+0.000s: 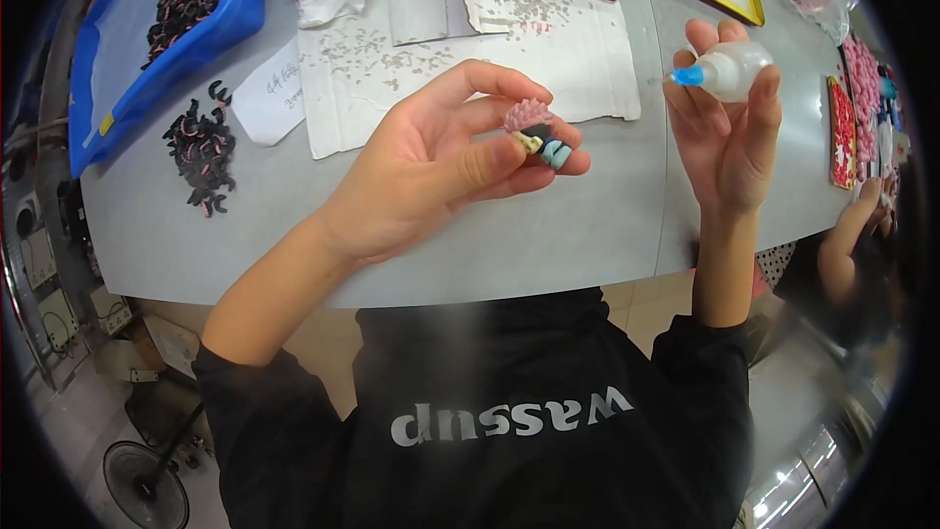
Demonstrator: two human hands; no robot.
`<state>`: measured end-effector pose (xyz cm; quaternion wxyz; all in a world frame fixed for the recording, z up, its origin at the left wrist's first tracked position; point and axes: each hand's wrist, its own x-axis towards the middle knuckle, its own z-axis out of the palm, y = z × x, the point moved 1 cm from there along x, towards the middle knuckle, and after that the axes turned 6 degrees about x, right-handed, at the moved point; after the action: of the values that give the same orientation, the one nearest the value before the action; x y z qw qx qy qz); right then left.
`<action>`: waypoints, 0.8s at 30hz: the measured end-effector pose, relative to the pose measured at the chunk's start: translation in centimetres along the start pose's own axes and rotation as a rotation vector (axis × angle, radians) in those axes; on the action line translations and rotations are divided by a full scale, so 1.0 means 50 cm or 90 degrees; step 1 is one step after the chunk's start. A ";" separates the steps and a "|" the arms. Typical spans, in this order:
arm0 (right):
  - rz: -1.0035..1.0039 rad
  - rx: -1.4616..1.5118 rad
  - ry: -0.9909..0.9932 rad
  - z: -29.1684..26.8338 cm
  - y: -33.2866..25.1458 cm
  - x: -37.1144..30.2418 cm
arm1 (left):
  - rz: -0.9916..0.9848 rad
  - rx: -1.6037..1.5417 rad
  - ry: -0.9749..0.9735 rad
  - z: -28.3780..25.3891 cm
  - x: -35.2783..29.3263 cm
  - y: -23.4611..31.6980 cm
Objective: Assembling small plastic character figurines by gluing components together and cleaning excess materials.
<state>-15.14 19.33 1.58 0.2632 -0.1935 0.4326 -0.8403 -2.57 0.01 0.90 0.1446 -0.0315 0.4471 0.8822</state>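
Observation:
Between the thumb and fingers of my left hand (431, 162) is a small figurine (539, 134) with a bumpy pink top, a dark middle and pale yellow and light blue parts. My right hand (725, 127) grips a small translucent squeeze bottle (736, 71) with a blue tip. The bottle lies tilted, its tip pointing left toward the figurine but well apart from it. Beyond my left hand lies a white cardboard sheet (587, 69) scattered with many tiny grey bits.
A blue tray (250, 0) at the far left holds black-and-pink curved pieces. A pile of similar pieces (201, 147) lies beside a white paper slip (259, 103). A yellow tray (756, 8) stands at the back right. Another person's arm (842, 245) shows at the right.

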 end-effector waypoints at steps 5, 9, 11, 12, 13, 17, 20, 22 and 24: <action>-0.037 -0.083 -0.010 0.007 -0.005 -0.014 | -0.049 0.007 -0.024 -0.004 0.000 -0.006; -0.120 -0.068 0.180 0.012 0.004 -0.019 | -0.015 -0.020 0.064 0.000 0.006 -0.013; -0.099 -0.022 0.152 -0.002 -0.002 -0.016 | -0.039 -0.048 0.104 -0.008 0.005 -0.004; -0.079 0.024 0.121 -0.008 -0.005 -0.013 | -0.039 -0.048 0.102 -0.006 0.006 -0.001; -0.080 0.024 0.123 -0.011 -0.009 -0.012 | -0.022 -0.043 0.113 -0.005 0.006 0.002; -0.069 0.050 0.117 -0.016 -0.014 -0.004 | 0.002 -0.068 0.146 -0.012 0.008 0.013; -0.061 0.063 0.107 -0.020 -0.013 -0.004 | 0.004 0.013 0.160 -0.020 0.003 0.006; -0.052 0.082 0.095 -0.018 -0.011 -0.006 | -0.006 0.031 0.148 -0.022 0.002 0.002; -0.062 0.043 0.117 -0.013 -0.007 -0.010 | -0.016 0.050 0.137 -0.022 0.001 -0.005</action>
<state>-15.21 20.20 1.46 0.1877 -0.1271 0.4164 -0.8805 -2.63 -0.74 0.02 0.1083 -0.1260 0.4937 0.8536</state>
